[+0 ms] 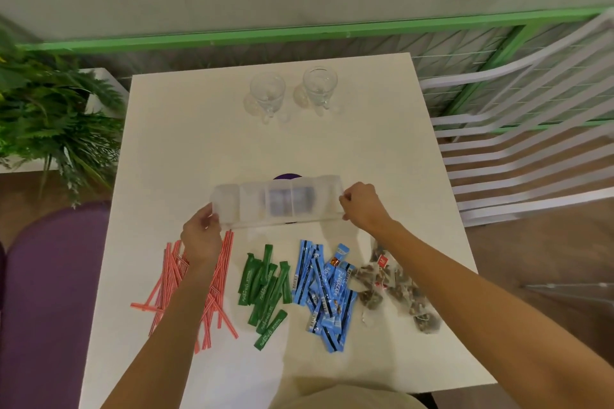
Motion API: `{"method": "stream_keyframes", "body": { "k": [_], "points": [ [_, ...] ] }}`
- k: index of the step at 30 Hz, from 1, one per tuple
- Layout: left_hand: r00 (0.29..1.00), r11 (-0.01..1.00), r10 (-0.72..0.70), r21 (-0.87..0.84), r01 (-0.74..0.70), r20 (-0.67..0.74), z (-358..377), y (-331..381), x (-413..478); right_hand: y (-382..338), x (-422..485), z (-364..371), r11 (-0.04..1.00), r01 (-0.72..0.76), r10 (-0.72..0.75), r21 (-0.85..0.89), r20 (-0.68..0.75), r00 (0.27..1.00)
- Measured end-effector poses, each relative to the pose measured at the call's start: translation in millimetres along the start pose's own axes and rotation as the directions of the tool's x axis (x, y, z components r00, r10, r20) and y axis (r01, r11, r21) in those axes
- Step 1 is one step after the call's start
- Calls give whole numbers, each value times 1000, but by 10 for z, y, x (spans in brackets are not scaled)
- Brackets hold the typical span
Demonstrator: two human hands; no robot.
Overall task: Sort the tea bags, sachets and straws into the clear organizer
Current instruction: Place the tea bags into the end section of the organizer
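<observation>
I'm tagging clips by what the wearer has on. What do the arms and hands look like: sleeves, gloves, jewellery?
The left forearm and right forearm are bare to the frame edge; no sleeves show. The left hand and right hand wear no gloves, and no ring, watch or bracelet is visible. A beige garment shows at the bottom edge.

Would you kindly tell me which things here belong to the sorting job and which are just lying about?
For the job: clear organizer, held by left hand and right hand; red-striped straws; green sachets; blue sachets; tea bags.
Lying about: glass mug; second glass mug; plant; white chair.
</observation>
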State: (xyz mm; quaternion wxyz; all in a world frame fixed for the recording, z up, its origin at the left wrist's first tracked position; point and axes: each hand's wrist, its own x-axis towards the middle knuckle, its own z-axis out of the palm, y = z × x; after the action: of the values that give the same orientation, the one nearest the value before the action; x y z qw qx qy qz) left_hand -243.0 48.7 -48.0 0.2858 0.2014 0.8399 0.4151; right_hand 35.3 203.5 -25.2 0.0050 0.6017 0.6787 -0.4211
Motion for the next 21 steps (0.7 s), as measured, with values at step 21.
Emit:
{"method": "stream_keyframes", "body": {
  "k": [21],
  "points": [
    [741, 953, 138, 116, -280, 657, 854, 389, -1888, 930, -1543, 0, 994, 31, -43, 100, 118, 992]
  ]
}}
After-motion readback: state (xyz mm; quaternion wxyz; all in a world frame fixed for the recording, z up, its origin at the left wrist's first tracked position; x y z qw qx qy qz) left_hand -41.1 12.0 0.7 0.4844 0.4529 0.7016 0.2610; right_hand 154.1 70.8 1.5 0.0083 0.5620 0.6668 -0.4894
